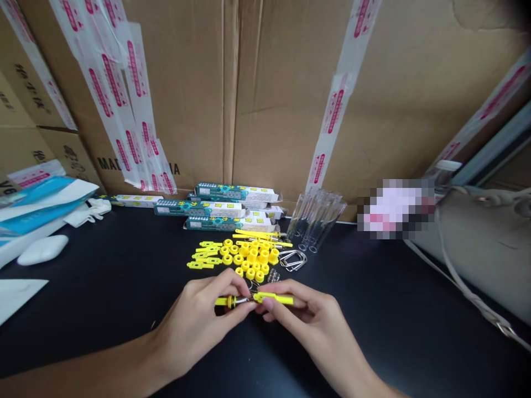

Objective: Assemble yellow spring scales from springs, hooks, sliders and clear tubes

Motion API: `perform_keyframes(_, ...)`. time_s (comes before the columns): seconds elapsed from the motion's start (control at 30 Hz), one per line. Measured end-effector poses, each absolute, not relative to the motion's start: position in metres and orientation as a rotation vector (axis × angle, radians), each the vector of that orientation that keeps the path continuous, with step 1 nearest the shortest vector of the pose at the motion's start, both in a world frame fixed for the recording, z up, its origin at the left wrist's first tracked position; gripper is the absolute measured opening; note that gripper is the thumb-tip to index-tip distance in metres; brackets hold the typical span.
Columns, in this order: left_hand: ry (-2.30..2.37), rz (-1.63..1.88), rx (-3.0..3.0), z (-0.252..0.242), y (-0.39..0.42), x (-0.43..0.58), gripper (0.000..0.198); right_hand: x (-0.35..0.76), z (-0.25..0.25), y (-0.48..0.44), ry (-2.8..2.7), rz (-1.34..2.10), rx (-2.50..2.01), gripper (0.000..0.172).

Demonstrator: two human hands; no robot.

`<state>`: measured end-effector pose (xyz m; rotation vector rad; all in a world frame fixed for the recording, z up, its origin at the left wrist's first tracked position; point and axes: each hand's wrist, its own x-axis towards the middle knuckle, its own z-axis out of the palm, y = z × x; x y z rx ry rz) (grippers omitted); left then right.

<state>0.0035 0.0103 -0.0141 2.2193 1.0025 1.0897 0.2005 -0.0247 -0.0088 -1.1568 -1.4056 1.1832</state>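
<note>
The left hand (194,326) pinched a small yellow plastic rod (224,301) tipped with a thin metal pin (244,299), while the right hand (302,318) gripped a flat yellow plastic bar (276,299) above the black tabletop (373,331). Both pieces looked light and stiff, and easiest to hold by their shafts.

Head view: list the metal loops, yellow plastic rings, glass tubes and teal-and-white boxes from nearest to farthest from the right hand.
From the right hand:
1. Metal loops, just ahead of it, slightly left.
2. Yellow plastic rings and glass tubes, too close to call: the rings lie ahead to its left, the tubes straight ahead.
3. Teal-and-white boxes, farther ahead and left, against the cardboard cartons.
</note>
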Motion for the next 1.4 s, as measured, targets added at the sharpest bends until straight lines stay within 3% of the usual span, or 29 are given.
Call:
perform_keyframes(0.57, 1.026, 1.047, 2.323, -0.012, 0.011, 0.003, 0.016, 0.199, -0.009, -0.027, -1.476, 1.07, -1.154, 0.016)
perform_keyframes(1.4, 1.212, 0.934, 2.397, -0.017, 0.008, 0.004, 0.011, 0.189, -0.014, -0.033, -1.612, 0.973, -1.286, 0.023)
